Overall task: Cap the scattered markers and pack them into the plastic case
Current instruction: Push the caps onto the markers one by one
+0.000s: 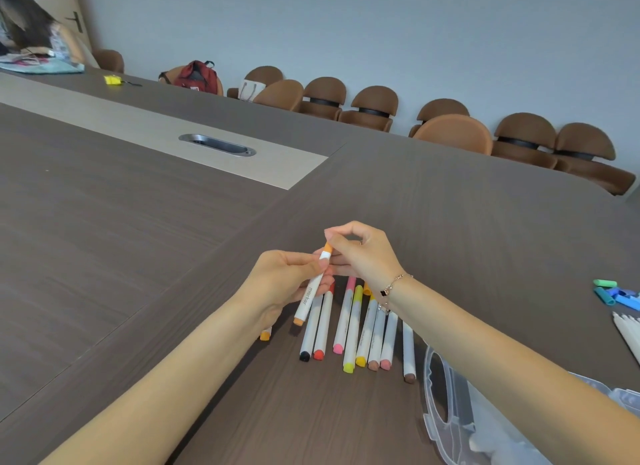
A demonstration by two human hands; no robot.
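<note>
Our right hand (360, 253) pinches the orange cap (327, 247) onto the white marker (311, 289) our left hand (287, 277) grips; blue-green caps (613, 291) at three o'clock wait, clear plastic case (450, 412) unpacked.

Plastic case (446, 388), near right: cut off by frame edge, partly hidden under forearm. White markers (628, 333), far right: cropped.

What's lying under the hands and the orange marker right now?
Under the left hand and right hand holding the orange marker, a row of capped markers lies on the table; their far ends are hidden.

Head view, down onto table (173, 256)
</note>
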